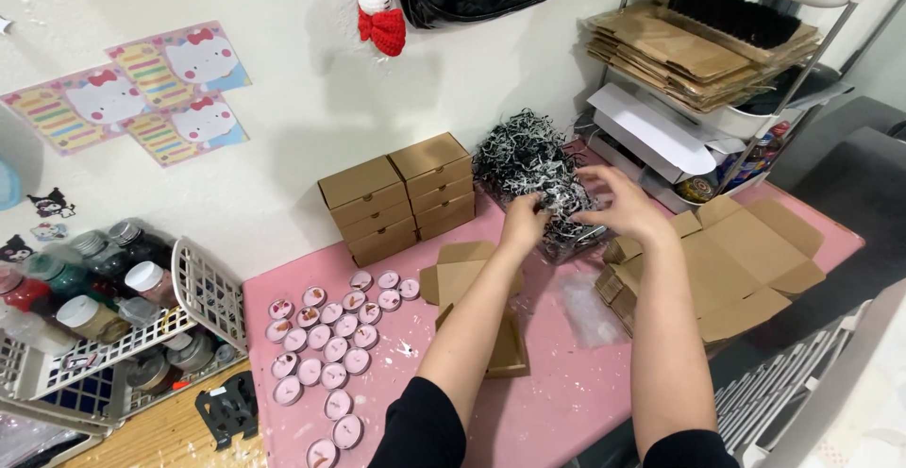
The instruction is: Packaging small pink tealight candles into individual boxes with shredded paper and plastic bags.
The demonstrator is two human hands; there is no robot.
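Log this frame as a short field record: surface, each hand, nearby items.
Surface: pink table
Left hand: gripping black-and-white shredded paper filler
Right hand: fingers spread over the same filler
Closed boxes: two stacks of brown boxes against the wall
Flat boxes: unfolded cardboard box on the right
Small items: round pink tins in rows
Far left: white basket of bottles

Two hands in view: left hand (525, 221) and right hand (625, 206), both at one heap of shredded paper (528, 161). Closed brown boxes (396, 196): eight, in two stacks of four. Pink round tins (326, 347) on the pink table (557, 402): about twenty-two; the lowest is cut by the frame edge. Stickers (132, 91) on the wall: three large. White baskets (104, 336): two. Flat cartons (698, 48) on the shelf: one pile, number not countable.
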